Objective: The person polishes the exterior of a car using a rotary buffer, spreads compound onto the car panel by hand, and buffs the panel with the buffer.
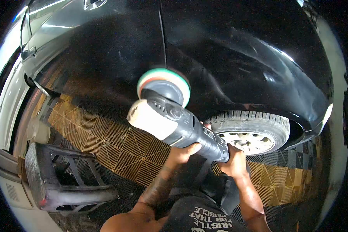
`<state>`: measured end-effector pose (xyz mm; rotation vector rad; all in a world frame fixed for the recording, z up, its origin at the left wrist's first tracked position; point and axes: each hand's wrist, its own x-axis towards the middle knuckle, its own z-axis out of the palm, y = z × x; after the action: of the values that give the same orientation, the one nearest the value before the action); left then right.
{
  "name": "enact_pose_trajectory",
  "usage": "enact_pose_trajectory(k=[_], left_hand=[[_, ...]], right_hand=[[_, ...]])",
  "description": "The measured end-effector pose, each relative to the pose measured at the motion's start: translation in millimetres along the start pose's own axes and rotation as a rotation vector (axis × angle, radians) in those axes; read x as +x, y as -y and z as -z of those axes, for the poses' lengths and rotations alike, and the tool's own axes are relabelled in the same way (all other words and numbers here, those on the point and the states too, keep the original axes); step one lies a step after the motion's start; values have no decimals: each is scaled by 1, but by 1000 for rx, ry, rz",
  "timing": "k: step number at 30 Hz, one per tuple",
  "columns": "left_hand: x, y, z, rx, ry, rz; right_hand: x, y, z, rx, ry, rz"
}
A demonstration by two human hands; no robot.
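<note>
Shirt; curled hands around polisher

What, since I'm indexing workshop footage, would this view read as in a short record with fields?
Tool: polisher, black body with a pale covering near its head
Pad: round pad, blurred as if spinning, at the car's side near a panel seam
Left hand: left hand around the polisher's middle
Right hand: right hand around its rear end
Workpiece: black car
Nearby: wheel; dark slotted stand
Floor: yellow-and-black patterned tiles
</note>
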<state>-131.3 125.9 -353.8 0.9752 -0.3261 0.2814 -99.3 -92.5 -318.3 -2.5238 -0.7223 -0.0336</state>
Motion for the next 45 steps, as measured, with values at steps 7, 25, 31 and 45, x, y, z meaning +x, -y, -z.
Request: enact_pose_trajectory(k=[7, 25, 31, 45], left_hand=[[44, -40, -35, 105, 116, -31], [34, -31, -11, 254, 185, 8], [32, -28, 3, 105, 70, -100], [56, -90, -19, 45, -19, -118]], right_hand=[[3, 2, -25, 337, -211, -22], [14, -3, -56, 476, -196, 37], [16, 9, -50, 315, -105, -11], [32, 57, -2, 342, -109, 4]])
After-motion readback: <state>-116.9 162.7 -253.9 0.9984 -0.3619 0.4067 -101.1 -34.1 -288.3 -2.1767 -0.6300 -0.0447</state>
